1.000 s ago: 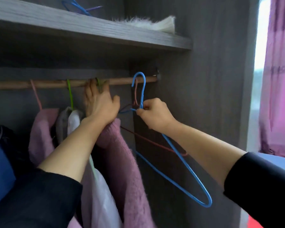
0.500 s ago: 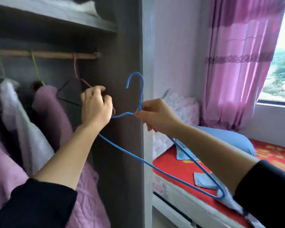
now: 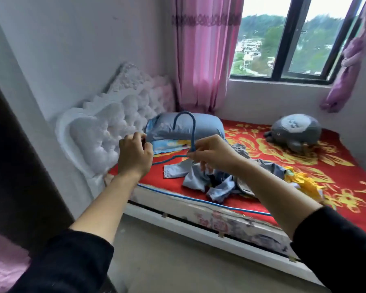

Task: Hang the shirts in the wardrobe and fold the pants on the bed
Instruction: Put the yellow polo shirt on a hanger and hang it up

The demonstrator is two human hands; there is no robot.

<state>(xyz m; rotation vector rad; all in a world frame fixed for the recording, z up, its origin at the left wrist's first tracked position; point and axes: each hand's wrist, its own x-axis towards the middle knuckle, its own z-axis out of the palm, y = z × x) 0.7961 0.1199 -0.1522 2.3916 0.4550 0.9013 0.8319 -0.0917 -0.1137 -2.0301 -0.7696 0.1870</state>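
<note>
A blue wire hanger [image 3: 191, 132] is held up in front of me over the bed's edge. My right hand [image 3: 211, 154] pinches its neck just below the hook. My left hand [image 3: 134, 154] has its fingers curled round the hanger's left arm, which disappears behind the palm. The bottom bar runs low and to the right beneath my right forearm. On the red flowered bed [image 3: 283, 153] lies a crumpled heap of light blue and denim clothes [image 3: 209, 180], with a yellow garment [image 3: 304, 182] to its right.
A blue pillow [image 3: 207, 125] lies against the white tufted headboard [image 3: 106, 127]. A grey plush toy [image 3: 294, 132] sits at the far side under the window. The dark wardrobe side [image 3: 9, 166] stands at my left, with pink fabric [image 3: 2, 261] at the bottom left corner.
The blue hanger came off the wardrobe rail in my right hand. My view swung right from the wardrobe to the bed, and both hands carried the hanger along.
</note>
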